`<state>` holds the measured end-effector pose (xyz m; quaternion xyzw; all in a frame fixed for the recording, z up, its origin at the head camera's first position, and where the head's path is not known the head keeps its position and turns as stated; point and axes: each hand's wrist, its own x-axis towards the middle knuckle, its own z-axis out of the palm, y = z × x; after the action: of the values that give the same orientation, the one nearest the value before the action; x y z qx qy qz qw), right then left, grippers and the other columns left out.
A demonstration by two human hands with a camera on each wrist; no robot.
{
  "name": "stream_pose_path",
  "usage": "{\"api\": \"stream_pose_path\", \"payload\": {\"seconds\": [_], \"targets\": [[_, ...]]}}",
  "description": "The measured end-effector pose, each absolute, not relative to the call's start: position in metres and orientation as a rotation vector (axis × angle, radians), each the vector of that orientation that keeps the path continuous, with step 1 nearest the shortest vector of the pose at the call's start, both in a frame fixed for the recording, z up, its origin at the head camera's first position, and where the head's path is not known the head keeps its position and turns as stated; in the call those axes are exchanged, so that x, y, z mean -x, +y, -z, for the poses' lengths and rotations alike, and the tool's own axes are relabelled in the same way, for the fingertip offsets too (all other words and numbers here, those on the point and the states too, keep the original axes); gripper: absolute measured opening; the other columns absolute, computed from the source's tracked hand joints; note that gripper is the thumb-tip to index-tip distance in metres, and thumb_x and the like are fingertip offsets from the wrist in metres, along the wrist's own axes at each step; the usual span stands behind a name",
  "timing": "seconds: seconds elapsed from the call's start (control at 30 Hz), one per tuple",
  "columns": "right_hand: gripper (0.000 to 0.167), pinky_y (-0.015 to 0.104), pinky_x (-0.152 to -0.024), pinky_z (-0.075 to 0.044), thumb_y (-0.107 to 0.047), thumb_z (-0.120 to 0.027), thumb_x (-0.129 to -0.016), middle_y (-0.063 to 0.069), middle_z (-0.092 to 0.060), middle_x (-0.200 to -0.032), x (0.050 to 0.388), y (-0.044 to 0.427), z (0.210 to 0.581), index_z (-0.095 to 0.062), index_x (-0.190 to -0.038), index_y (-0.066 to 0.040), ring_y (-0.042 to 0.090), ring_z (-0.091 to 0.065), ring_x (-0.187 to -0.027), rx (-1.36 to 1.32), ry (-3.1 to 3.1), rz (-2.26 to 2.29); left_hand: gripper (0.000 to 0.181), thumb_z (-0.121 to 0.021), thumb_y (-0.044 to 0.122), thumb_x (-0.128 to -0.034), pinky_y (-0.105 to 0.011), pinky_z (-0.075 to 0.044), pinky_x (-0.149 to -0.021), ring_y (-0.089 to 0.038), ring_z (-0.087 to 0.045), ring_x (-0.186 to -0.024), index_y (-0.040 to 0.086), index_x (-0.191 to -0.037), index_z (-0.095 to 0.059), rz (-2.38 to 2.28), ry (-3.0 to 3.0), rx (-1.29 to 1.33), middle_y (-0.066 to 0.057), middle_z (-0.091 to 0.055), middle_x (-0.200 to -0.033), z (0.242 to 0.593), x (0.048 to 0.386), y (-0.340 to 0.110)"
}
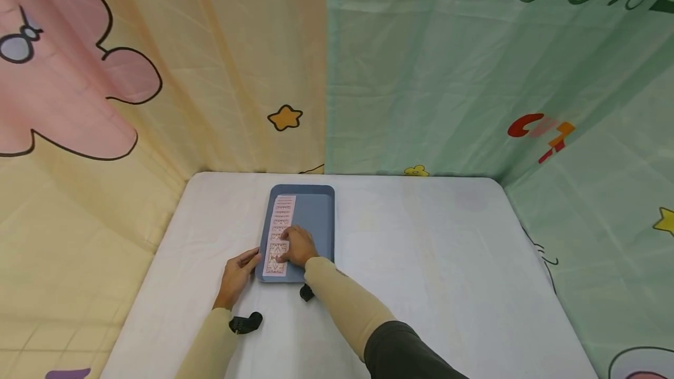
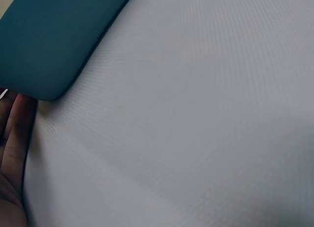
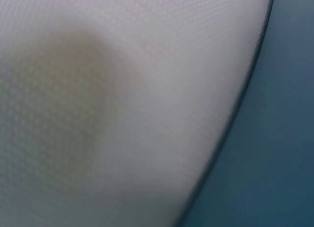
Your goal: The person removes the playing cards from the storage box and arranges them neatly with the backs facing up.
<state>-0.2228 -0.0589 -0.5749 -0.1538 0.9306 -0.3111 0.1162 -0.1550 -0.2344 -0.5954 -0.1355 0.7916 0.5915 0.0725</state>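
A blue-grey tray (image 1: 314, 215) lies on the white-covered table. Along its left side runs a row of overlapping playing cards (image 1: 275, 256) with red-and-white patterned backs. My right hand (image 1: 300, 246) reaches over the tray, its thumb and a bent finger apart and touching the lower part of the row. My left hand (image 1: 237, 274) touches the tray's left rim near the front corner. In the left wrist view, fingers (image 2: 17, 138) lie straight against the tray's corner (image 2: 46, 55). The right wrist view shows the tray's edge (image 3: 265, 153) but neither hand nor cards.
A white cloth (image 1: 432, 274) covers the table around the tray. Printed curtains (image 1: 237, 75) hang along its back and sides. Black wrist-worn devices (image 1: 246, 323) sit by both wrists, near the tray's front edge.
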Motion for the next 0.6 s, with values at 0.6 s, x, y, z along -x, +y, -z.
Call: {"api": "stream_pose_path", "payload": {"seconds": [0.6], "targets": [[0.018,0.024,-0.075,-0.047,-0.008,-0.075,-0.083,0.003,-0.064,-0.092,0.227,-0.045,0.56,-0.07,-0.101,-0.008,0.011,-0.056,-0.082,0.456,2.511,1.202,0.045,-0.056,0.023,-0.0988,-0.016,-0.043,-0.084,-0.03,-0.049,-0.127,-0.001,-0.136,-0.052,-1.779,2.39,0.403,-0.022,-0.053,-0.136,0.596,0.154,-0.233]]}}
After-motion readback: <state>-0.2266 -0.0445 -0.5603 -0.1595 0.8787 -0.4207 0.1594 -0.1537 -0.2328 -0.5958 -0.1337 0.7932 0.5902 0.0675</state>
